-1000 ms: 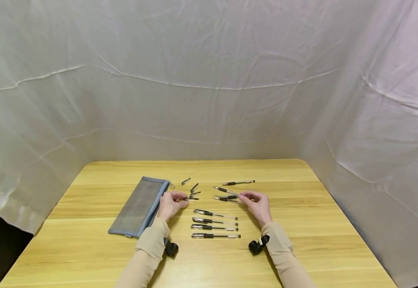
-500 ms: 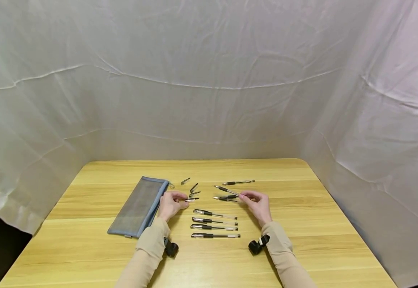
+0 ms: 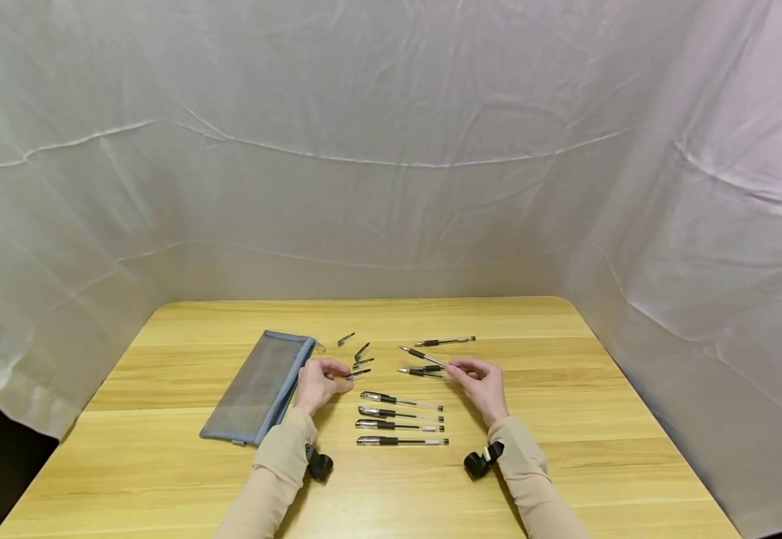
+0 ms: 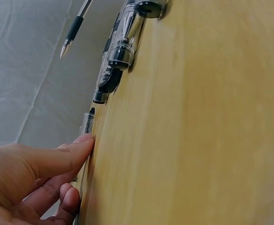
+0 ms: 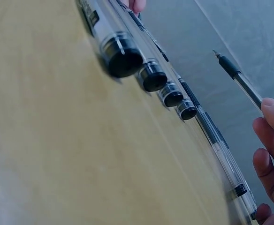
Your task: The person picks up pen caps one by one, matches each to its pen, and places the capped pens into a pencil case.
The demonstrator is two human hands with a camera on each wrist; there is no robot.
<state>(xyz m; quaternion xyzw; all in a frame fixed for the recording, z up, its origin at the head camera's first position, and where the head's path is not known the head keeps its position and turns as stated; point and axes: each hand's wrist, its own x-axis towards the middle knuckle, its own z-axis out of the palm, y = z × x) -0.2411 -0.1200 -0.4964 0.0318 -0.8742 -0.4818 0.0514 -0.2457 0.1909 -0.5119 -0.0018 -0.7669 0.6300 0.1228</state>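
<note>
My left hand (image 3: 319, 384) pinches a clear pen cap (image 4: 87, 123) with a dark clip, low over the wooden table, between thumb and fingertips. Across from it my right hand (image 3: 483, 384) grips an uncapped gel pen (image 5: 240, 79) near its rear end. That pen is raised above the table, its bare tip pointing left and away. Below it lie uncapped pens (image 3: 421, 372), partly overlapping. Several loose caps (image 3: 362, 351) are scattered just beyond my left fingertips. Between my forearms several capped pens (image 3: 400, 442) lie in a row, caps to the left.
A grey mesh pencil pouch (image 3: 256, 385) with blue edging lies left of my left hand, partly behind the wrist. Another uncapped pen (image 3: 446, 341) rests farther back. Pale fabric (image 3: 391, 209) hangs around the back and sides of the table (image 3: 599, 464).
The cap in my left hand has tilted slightly, its far end rising. My right hand keeps holding the uncapped pen in nearly the same place.
</note>
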